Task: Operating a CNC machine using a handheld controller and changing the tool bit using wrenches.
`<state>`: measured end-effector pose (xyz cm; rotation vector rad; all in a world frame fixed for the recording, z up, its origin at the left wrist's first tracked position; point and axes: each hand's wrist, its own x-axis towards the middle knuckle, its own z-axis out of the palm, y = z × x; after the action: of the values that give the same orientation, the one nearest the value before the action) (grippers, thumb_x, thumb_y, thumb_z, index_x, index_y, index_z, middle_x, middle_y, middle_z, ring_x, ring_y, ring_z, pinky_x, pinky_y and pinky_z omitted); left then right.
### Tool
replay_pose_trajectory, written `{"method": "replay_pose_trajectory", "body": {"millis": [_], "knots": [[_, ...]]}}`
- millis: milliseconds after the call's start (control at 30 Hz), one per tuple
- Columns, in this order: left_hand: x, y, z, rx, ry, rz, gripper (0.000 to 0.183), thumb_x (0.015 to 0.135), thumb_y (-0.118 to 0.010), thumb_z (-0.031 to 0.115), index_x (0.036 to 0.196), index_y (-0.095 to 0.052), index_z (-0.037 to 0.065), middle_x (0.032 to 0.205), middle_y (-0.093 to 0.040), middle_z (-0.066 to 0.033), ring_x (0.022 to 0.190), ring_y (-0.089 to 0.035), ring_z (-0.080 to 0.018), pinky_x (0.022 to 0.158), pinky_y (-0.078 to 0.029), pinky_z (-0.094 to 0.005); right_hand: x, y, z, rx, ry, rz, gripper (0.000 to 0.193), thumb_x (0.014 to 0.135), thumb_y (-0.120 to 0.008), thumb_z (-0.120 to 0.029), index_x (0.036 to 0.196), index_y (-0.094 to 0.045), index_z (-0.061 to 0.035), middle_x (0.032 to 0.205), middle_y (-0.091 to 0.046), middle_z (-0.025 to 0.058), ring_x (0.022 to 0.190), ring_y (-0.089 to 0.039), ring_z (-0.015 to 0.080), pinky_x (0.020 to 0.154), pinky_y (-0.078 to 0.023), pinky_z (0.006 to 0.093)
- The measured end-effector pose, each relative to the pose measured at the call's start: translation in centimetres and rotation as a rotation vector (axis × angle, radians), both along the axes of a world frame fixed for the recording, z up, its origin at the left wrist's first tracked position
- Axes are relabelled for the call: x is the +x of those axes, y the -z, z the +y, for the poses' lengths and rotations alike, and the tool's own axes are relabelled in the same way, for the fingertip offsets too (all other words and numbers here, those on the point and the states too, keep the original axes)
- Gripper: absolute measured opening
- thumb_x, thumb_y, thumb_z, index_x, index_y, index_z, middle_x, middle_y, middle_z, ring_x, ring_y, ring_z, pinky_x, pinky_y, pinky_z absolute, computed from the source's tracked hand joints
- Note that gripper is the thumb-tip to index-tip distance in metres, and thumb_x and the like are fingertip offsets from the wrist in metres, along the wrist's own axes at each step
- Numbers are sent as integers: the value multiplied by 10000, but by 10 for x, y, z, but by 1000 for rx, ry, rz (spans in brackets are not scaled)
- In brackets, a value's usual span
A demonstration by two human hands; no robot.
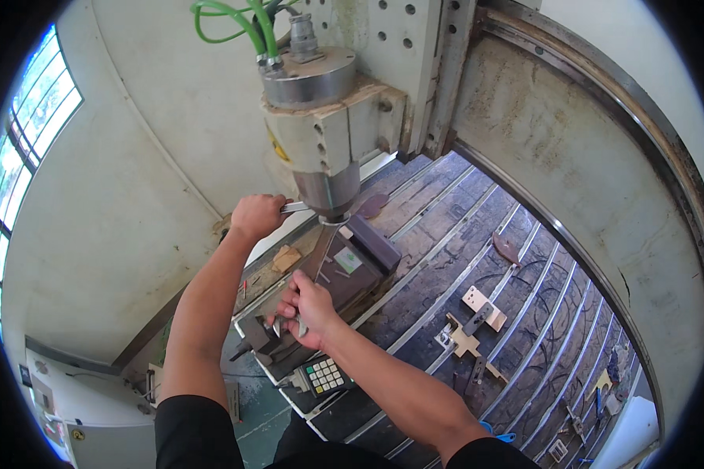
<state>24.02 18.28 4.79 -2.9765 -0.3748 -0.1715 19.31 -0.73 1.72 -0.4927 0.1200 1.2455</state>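
My left hand (258,216) is closed round a silver wrench (294,207), whose far end reaches the lower part of a machine spindle (326,187). Lower and to the right, my right hand (311,311) grips a longer open-end wrench (321,252). Its upper jaw sits at the collet nut (334,220) under the spindle, and its other forked end pokes out below my fingers. How far each jaw wraps the spindle is partly hidden.
A slotted machine bed (430,258) spreads to the right, with a drilled cream plate (483,308) and a clamped tan piece (465,341) on it. A keypad (326,376) lies below my right hand. Green hoses (260,27) rise from the spindle. A white wall panel (125,195) stands at left.
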Motion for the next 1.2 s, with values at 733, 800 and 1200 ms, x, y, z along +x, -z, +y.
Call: {"method": "replay_pose_trajectory", "body": {"millis": [733,800,1200], "knots": [[20,15,28,3,247,-110,183,706,-570,274,765,-583,101,680,-601,-91,631,-594,-295,564,-481,-404,5,-10,-14,-39,-54,10,259,932,-358,-319,746,-366,-139,560,-283,-35,505,-346,105,574,-463,401],[20,13,32,4,260,-103,184,707,-569,275,779,-584,106,683,-601,-87,630,-593,-294,564,-481,-402,4,-8,-14,-42,-52,29,256,931,-362,-324,756,-368,-137,560,-283,-34,507,-349,106,576,-464,403],[16,14,30,-76,253,-13,170,751,-530,264,787,-581,106,695,-609,-113,672,-601,-303,593,-482,-417,6,-2,-20,-72,-73,-15,241,932,-376,-319,787,-400,-127,567,-305,-40,514,-368,101,624,-497,413]]}}
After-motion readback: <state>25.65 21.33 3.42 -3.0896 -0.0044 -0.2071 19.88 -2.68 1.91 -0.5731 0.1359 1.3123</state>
